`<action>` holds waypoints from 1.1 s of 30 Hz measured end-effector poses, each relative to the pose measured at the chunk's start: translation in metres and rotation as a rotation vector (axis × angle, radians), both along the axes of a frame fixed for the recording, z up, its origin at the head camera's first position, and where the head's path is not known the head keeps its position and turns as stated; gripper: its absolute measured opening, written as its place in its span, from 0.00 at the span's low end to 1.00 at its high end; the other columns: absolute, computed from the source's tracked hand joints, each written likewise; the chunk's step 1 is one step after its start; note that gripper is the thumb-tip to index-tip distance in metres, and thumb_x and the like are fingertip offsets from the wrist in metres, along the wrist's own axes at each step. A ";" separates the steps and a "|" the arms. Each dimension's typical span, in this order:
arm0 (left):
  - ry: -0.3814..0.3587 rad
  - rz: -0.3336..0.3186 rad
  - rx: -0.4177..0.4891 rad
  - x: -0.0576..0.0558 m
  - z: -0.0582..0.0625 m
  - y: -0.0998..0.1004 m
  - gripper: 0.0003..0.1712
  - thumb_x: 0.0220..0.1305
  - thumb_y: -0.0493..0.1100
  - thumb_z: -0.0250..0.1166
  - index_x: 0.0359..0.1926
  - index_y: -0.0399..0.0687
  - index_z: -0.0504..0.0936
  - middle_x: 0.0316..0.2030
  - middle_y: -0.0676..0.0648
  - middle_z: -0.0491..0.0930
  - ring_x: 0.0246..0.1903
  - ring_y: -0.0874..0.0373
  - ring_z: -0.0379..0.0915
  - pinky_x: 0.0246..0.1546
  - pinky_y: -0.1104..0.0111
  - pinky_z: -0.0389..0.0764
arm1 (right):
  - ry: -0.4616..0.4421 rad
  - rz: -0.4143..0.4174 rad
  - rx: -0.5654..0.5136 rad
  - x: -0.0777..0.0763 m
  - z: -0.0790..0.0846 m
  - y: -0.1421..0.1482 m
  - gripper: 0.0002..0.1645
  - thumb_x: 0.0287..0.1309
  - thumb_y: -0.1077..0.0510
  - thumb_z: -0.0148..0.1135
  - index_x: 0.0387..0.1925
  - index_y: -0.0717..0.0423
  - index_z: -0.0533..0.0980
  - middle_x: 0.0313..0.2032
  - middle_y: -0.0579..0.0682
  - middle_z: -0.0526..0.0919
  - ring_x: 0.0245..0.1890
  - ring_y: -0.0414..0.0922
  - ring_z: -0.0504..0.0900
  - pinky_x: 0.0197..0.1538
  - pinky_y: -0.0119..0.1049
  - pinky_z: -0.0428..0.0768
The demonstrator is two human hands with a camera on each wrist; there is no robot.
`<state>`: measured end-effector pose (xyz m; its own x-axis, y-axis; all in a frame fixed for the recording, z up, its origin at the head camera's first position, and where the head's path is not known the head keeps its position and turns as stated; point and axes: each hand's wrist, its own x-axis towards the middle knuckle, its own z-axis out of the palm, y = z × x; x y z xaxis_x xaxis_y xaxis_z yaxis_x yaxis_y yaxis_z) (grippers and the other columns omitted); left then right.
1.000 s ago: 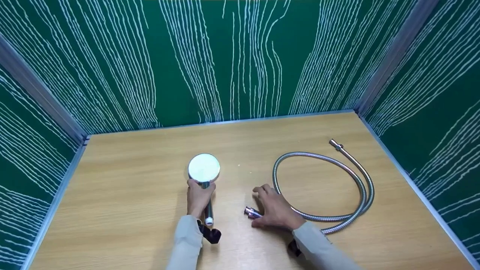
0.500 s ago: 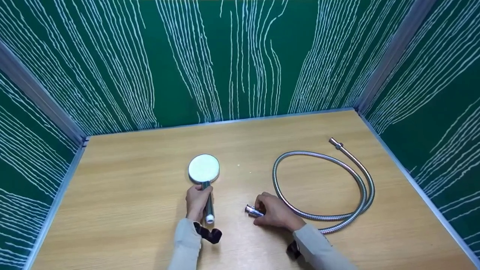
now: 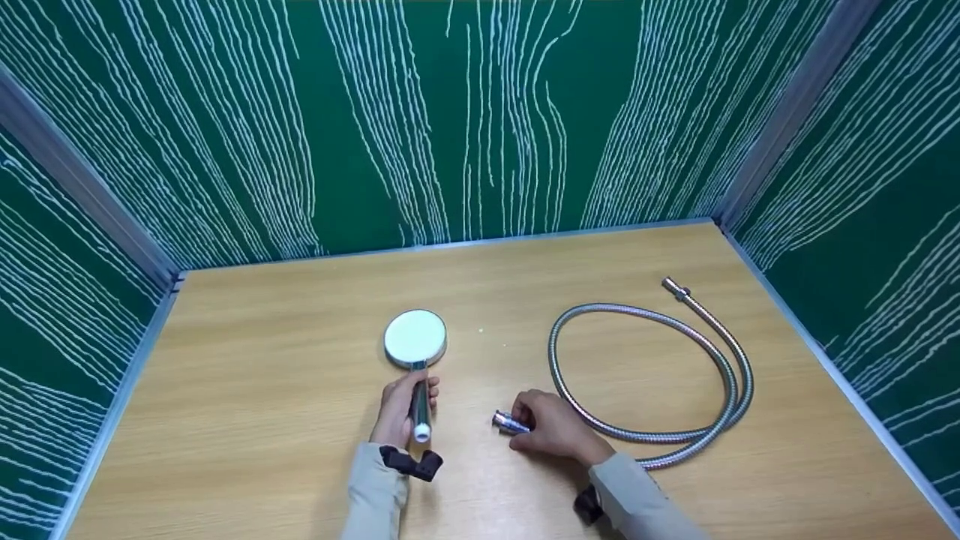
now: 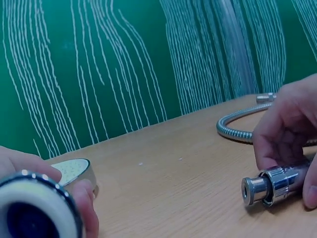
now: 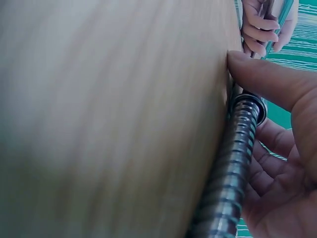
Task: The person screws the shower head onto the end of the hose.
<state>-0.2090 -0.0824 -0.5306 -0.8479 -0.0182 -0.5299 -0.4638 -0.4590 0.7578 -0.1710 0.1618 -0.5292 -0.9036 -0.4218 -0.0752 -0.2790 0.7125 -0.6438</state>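
Note:
A hand shower (image 3: 415, 337) with a round white face points away from me, its handle gripped by my left hand (image 3: 397, 405). The white threaded end (image 4: 37, 206) of the handle faces the left wrist camera. To the right, my right hand (image 3: 553, 426) pinches the connector (image 3: 509, 423) of a metal shower hose between thumb and fingers, close over the table. In the right wrist view the ribbed hose (image 5: 223, 168) runs back beneath that hand from its collar. Part of the connector is hidden by the fingers.
The rest of the hose (image 3: 637, 309) lies looped on the wooden table (image 3: 285, 360) at the right, its other end fitting (image 3: 675, 288) toward the back. Green walls (image 3: 360, 150) with white wavy lines enclose the table at the back and sides.
My right hand has closed from spread fingers to a pinch on the hose connector. My left hand has shifted its grip round the handle, and the shower head has tilted up slightly.

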 end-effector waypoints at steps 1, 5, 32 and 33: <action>0.001 0.001 0.022 0.000 -0.001 0.000 0.17 0.63 0.37 0.56 0.48 0.26 0.72 0.21 0.49 0.78 0.19 0.64 0.72 0.19 0.75 0.74 | -0.002 -0.001 -0.001 0.000 0.000 0.000 0.17 0.41 0.56 0.76 0.31 0.52 0.74 0.28 0.42 0.74 0.27 0.38 0.70 0.31 0.30 0.69; 0.013 0.000 0.154 0.001 -0.003 0.000 0.13 0.66 0.37 0.54 0.46 0.31 0.69 0.23 0.49 0.77 0.19 0.64 0.71 0.21 0.76 0.74 | -0.005 -0.006 -0.003 0.001 -0.001 0.000 0.17 0.41 0.56 0.75 0.31 0.51 0.74 0.28 0.42 0.74 0.28 0.39 0.70 0.31 0.30 0.69; 0.282 0.094 0.480 0.006 -0.021 0.011 0.09 0.74 0.39 0.44 0.33 0.47 0.63 0.20 0.54 0.66 0.16 0.66 0.62 0.16 0.77 0.67 | -0.032 -0.184 -0.231 0.006 -0.012 -0.001 0.15 0.51 0.50 0.70 0.36 0.50 0.74 0.27 0.42 0.76 0.25 0.37 0.72 0.29 0.28 0.70; 0.280 0.106 0.474 0.007 -0.021 0.012 0.08 0.74 0.39 0.45 0.33 0.48 0.62 0.19 0.54 0.66 0.15 0.66 0.62 0.15 0.77 0.67 | -0.033 -0.194 -0.250 0.006 -0.013 -0.002 0.15 0.51 0.50 0.70 0.36 0.50 0.74 0.28 0.43 0.76 0.26 0.37 0.72 0.29 0.28 0.70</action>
